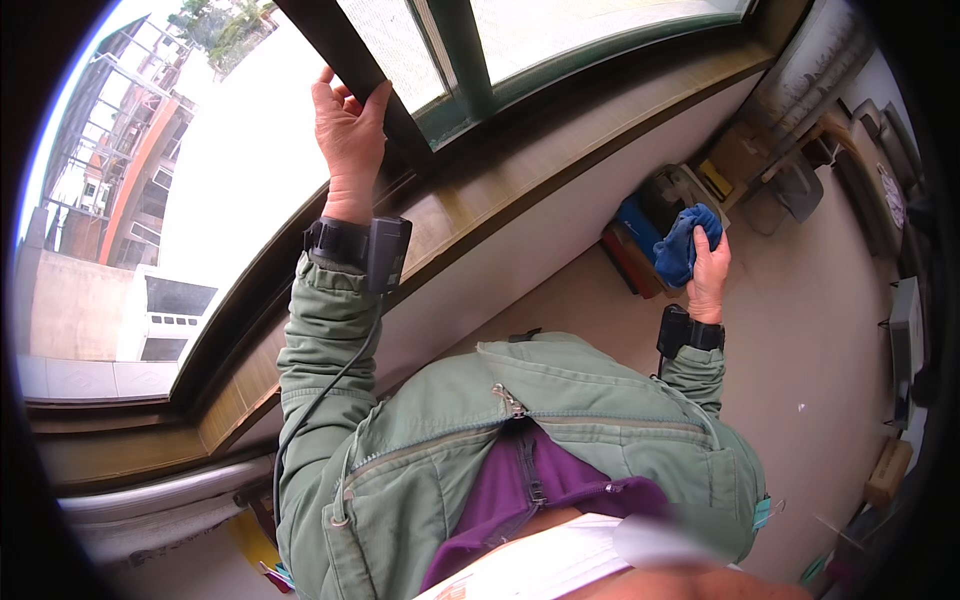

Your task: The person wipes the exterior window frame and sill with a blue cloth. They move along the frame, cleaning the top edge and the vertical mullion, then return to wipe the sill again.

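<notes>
My left hand grips the dark edge frame of a sliding window sash, thumb on the near side and fingers curled around the far side. In my right hand is a bunched blue cloth, held out over the floor to the right, away from the window. The sash holds a pane, with a green frame behind it. Below the sash runs a brown window sill. Left of my left hand the window opening shows the outdoors.
Against the wall beneath the sill stand a blue box and other stacked items. A grey chair is farther back. A white air-conditioner unit sits outside at left. A small brown box lies at the right edge.
</notes>
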`<move>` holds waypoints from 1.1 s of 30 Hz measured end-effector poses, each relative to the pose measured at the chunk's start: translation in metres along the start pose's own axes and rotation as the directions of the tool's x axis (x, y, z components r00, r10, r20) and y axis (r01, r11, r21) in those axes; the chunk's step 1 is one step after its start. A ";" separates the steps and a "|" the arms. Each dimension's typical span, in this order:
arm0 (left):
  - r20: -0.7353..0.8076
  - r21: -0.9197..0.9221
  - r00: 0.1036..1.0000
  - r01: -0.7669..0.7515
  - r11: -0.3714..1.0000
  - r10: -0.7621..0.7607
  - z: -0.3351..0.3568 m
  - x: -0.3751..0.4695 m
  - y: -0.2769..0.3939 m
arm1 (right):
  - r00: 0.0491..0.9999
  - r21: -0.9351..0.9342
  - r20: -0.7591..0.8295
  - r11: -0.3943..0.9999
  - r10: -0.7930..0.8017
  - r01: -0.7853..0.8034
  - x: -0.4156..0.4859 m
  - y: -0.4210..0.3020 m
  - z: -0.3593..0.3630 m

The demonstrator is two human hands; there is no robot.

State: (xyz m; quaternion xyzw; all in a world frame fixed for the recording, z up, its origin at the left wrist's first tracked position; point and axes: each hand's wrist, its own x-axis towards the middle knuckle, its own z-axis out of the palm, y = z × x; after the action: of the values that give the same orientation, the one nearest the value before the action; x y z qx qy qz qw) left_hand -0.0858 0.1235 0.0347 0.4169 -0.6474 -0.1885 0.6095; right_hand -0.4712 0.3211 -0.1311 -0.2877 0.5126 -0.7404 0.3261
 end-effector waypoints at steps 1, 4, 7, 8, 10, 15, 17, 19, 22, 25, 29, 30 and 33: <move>0.001 -0.038 1.000 -0.009 0.999 0.009 -0.003 -0.001 -0.001 | 0.999 -0.009 -0.042 1.000 0.021 -0.022 0.000 0.001 -0.004; -0.017 -0.099 1.000 -0.010 0.995 0.008 -0.023 -0.006 -0.002 | 0.999 0.014 -0.010 0.999 -0.039 0.039 -0.003 0.002 -0.008; -0.060 -0.137 0.997 0.031 0.990 -0.040 -0.063 -0.018 -0.001 | 0.999 0.046 -0.006 0.998 -0.037 0.037 -0.008 0.000 -0.007; -0.064 -0.140 0.998 -0.014 0.990 0.005 -0.079 -0.023 -0.001 | 1.000 0.057 0.000 0.998 -0.030 0.030 -0.009 -0.001 -0.006; -0.099 -0.130 0.995 -0.024 0.991 0.011 -0.117 -0.036 -0.003 | 0.999 0.042 -0.001 0.998 -0.044 0.044 -0.011 -0.003 -0.002; -0.320 -0.014 0.947 0.020 1.000 -0.024 -0.232 -0.076 -0.009 | 0.999 0.029 0.015 0.998 -0.052 0.052 -0.015 -0.001 0.026; -0.433 -0.028 0.899 0.053 0.998 -0.060 -0.285 -0.092 -0.012 | 0.999 0.023 0.028 0.999 -0.044 0.043 -0.018 0.000 0.046; -0.520 -0.038 0.844 0.130 0.991 -0.131 -0.338 -0.107 -0.015 | 0.995 0.058 0.074 0.997 -0.059 0.055 -0.023 0.001 0.067; -0.560 -0.001 0.827 0.047 0.999 -0.040 -0.405 -0.124 -0.028 | 0.984 0.155 0.177 0.988 -0.029 0.001 -0.028 0.003 0.097; -0.613 0.121 0.790 0.056 0.991 0.030 -0.449 -0.138 -0.039 | 0.977 0.175 0.209 0.982 0.035 -0.073 -0.034 0.008 0.126; -0.430 0.528 0.881 0.070 0.846 0.196 -0.450 -0.141 -0.040 | 0.970 0.138 0.241 0.990 0.007 -0.042 -0.047 0.013 0.157; -0.395 0.563 0.898 0.069 0.824 0.195 -0.442 -0.137 -0.040 | 0.969 0.141 0.245 0.989 0.012 -0.048 -0.050 0.013 0.163; -0.191 0.629 0.926 -0.138 0.765 0.324 -0.410 -0.119 -0.042 | 0.963 0.184 0.269 0.980 0.028 -0.080 -0.057 0.013 0.179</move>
State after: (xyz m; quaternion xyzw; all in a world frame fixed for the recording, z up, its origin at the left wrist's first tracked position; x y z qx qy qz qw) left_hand 0.3041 0.2988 0.0039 0.5283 -0.6241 0.1685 0.5505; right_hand -0.2976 0.2596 -0.0929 -0.3370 0.3975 -0.7323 0.4384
